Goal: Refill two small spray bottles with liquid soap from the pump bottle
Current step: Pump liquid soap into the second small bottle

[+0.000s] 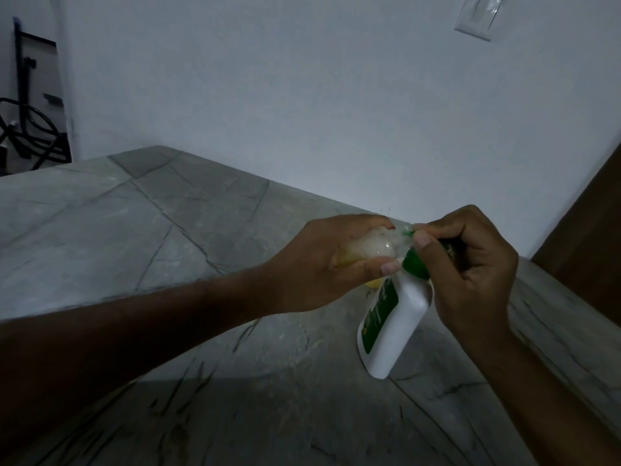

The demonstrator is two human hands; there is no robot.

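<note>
While the white pump bottle (391,326) stands tilted on the grey bench (141,223), the right hand (470,264) grips its green pump top; the left hand (319,264) clasps a small clear spray bottle (484,245) against the nozzle.

Grey marble countertop (141,230); white wall (302,95); wall switch (479,16).
</note>
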